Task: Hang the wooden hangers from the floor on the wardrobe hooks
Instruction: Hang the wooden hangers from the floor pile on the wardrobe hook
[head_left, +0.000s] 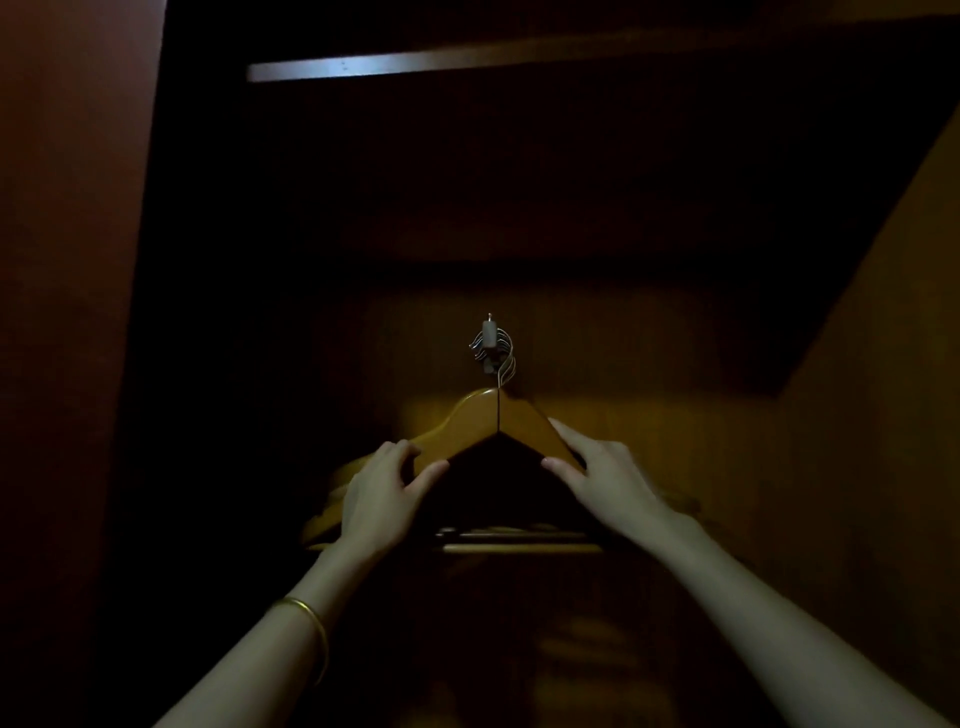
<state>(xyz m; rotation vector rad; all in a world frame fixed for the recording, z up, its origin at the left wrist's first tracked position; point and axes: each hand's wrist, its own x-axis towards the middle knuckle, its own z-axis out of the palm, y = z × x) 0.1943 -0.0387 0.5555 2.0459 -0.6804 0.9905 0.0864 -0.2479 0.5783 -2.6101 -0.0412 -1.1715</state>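
Several wooden hangers (493, 418) hang stacked from one metal wardrobe hook (490, 343) on the dark back wall, their wire hooks bunched over it. My left hand (387, 493) grips the left arm of the front hanger, thumb under its lower edge and fingers curled over the top. My right hand (597, 475) lies on the right arm, thumb beneath it and fingers stretched along its face. The hangers' lower bars (519, 540) show faintly between my wrists.
The wardrobe interior is very dark. A reddish side panel (72, 312) stands at the left, a lighter wooden panel (883, 415) slants in at the right, and a shelf edge (363, 67) runs overhead. A gold bangle (311, 631) circles my left wrist.
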